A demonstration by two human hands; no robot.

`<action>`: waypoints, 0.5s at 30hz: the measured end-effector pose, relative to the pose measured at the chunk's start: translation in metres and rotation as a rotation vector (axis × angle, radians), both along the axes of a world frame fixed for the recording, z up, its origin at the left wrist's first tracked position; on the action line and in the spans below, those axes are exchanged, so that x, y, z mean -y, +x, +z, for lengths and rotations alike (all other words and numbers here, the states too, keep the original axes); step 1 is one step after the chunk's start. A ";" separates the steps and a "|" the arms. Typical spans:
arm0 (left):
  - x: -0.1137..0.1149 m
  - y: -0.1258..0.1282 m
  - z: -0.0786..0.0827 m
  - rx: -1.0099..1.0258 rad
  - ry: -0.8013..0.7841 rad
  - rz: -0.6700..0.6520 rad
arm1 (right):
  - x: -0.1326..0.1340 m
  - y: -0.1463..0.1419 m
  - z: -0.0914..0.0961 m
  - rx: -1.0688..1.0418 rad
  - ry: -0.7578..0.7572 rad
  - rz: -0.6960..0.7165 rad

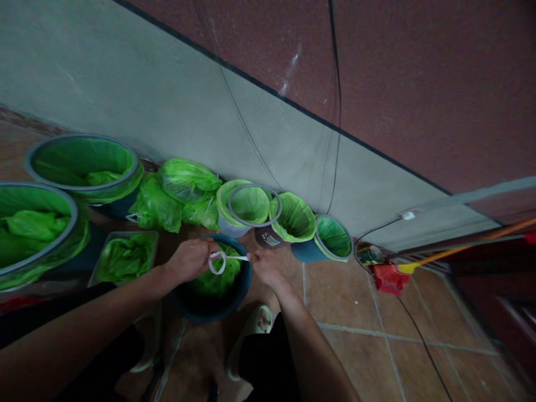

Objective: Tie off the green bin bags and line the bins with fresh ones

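Observation:
Between my two hands a white drawstring [237, 257] is pulled taut, with a loop hanging by the left one. My left hand [190, 260] is closed on one end of it. The other end is pinched in the closed fingers of my right hand [266, 267]. Right below them stands a dark blue bin [247, 282] with a crumpled green plastic bag [221, 277] inside. Whether the drawstring is joined to that bag I cannot tell.
Larger bins lined with green bags [136, 167] stand at the left, beside a square container [156, 245]. Filled green bags [188, 178] lean by the wall. Smaller lined bins [312, 254] follow rightward. A red dustpan [389, 277] and cable [422, 340] lie at the right.

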State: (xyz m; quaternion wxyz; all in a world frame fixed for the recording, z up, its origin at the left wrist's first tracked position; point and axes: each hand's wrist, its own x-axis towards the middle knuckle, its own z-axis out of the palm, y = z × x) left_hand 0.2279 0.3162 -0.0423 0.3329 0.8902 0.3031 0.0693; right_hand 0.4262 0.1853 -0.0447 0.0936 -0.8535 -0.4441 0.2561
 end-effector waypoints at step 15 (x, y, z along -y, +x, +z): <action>0.011 0.013 -0.007 0.321 -1.060 0.296 | 0.000 -0.002 0.011 -0.486 0.297 0.020</action>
